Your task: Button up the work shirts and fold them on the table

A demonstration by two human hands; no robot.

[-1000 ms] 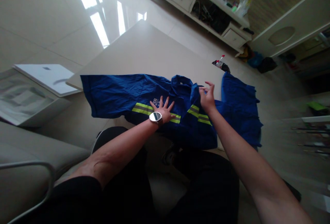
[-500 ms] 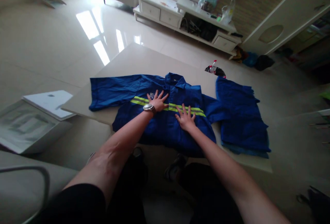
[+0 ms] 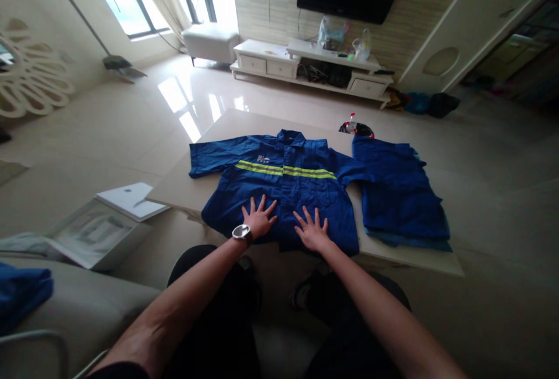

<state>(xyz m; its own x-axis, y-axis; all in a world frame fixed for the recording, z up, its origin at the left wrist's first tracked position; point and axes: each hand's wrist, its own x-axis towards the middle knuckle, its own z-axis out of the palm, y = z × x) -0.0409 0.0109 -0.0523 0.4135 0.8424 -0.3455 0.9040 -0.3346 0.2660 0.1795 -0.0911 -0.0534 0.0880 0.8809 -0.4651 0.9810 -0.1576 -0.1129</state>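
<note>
A blue work jacket [image 3: 305,155] with a yellow-and-grey reflective stripe lies spread face up on the table [image 3: 174,188], its collar toward the far side. My left hand [image 3: 259,219], with a watch on the wrist, rests flat on the lower front of the jacket, fingers spread. Beside it my right hand [image 3: 311,230] lies on the other front panel, its fingers also apart. One sleeve stretches out to the left. The other sleeve reaches a stack of folded blue cloth [image 3: 399,192] on the table's right side, and its end cannot be made out against the stack.
Left of the table stands a box [image 3: 98,233] with a white flat item [image 3: 131,199] on it. More blue cloth [image 3: 21,291] lies on a seat [image 3: 82,303] at lower left. A bin with a bottle [image 3: 351,124] stands beyond the table; a white TV cabinet [image 3: 279,67] is farther back.
Both hands have slid down the jacket, from the reflective stripe toward its lower front, with fingers still spread. The camera view has tilted up, showing more of the window and television.
</note>
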